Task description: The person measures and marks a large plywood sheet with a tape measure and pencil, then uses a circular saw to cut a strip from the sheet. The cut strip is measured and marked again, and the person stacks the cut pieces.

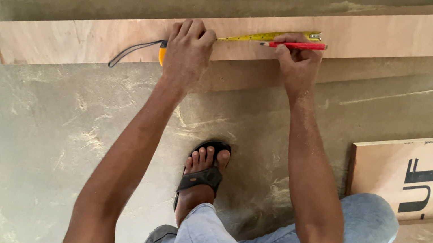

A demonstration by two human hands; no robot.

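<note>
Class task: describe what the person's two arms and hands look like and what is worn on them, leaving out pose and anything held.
Both arms are bare to the frame edge, with no sleeves showing. The left hand and right hand wear no gloves; no rings, watch or bands are visible.

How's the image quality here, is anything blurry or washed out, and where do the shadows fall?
Head view: soft, even daylight with no hard glare; the left hand on the tape measure and the right hand with the red pencil are fairly sharp; the plywood strip looks slightly pale at top right; only faint shadows lie under the arms on the dusty floor; edges tilt from the wide lens.
</note>
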